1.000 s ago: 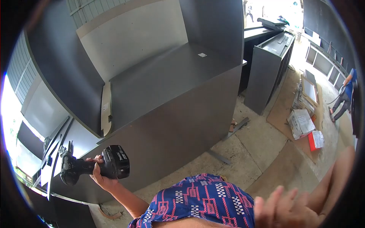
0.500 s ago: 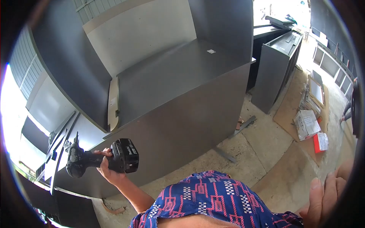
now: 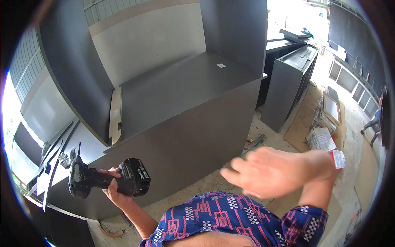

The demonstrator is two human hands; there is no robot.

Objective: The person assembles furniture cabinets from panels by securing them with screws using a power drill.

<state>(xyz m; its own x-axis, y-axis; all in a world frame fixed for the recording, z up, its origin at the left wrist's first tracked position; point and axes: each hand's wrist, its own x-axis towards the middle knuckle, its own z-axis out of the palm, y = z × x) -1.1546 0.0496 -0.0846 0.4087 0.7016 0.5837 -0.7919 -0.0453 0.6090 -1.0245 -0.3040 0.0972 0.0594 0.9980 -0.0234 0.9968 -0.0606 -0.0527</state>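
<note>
My left hand [image 3: 116, 195] is wrapped around the handle of a black cordless drill driver [image 3: 82, 180]. The driver's bit points up toward the far side, and its chunky battery faces right. My right hand [image 3: 269, 172] is raised in front of my chest, slightly blurred. Its fingers reach left, loosely bent and a little apart, with nothing visible in them. Beyond both hands stands a large dark grey cabinet carcass [image 3: 181, 136]. A pale notched strip [image 3: 115, 117] lies along its inner left edge, and a small white label [image 3: 221, 65] sits on its inner surface.
Another dark grey cabinet [image 3: 284, 88] stands at the right. A cardboard box [image 3: 320, 139] and a red-and-white packet [image 3: 338, 159] lie on the floor. Long dark strips [image 3: 54, 173] lean at the left. A person [image 3: 373, 123] is partly visible at the far right.
My right hand has swung from the lower right edge up and left, in front of my chest. The view has shifted slightly; my left hand still holds the drill driver.
</note>
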